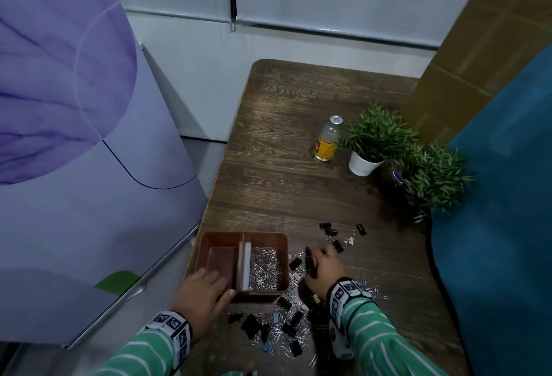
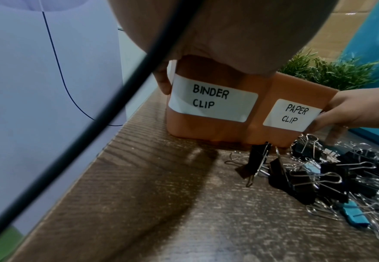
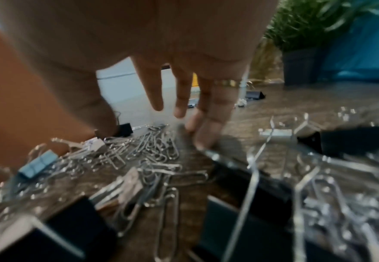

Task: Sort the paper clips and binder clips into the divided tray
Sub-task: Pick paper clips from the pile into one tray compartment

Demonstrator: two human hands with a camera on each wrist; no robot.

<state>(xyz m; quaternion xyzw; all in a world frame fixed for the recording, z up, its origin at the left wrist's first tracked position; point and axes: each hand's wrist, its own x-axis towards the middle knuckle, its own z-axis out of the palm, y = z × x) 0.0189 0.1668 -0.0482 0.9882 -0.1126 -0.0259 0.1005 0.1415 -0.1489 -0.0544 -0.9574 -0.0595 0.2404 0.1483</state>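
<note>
A brown divided tray (image 1: 209, 238) stands near the table's left edge. Labels read BINDER CLIP (image 2: 211, 101) on its left compartment and PAPER CLIP (image 2: 292, 115) on its right. Silver paper clips (image 1: 265, 268) fill the right compartment. No clips show in the left one. My left hand (image 1: 206, 289) grips the tray's near-left corner, thumb on the front wall. Black binder clips (image 1: 288, 329) and loose paper clips (image 3: 148, 150) lie in front and to the right of the tray. My right hand (image 1: 321, 262) hovers over them, fingers (image 3: 206, 134) straight and pointing down, touching the pile.
Further binder clips (image 1: 328, 229) lie apart toward the back. A small blue clip (image 2: 355, 215) sits in the near pile. A glass bottle (image 1: 327, 140) and two potted plants (image 1: 373, 140) stand at the back right. A teal cloth (image 1: 493, 196) bounds the right side.
</note>
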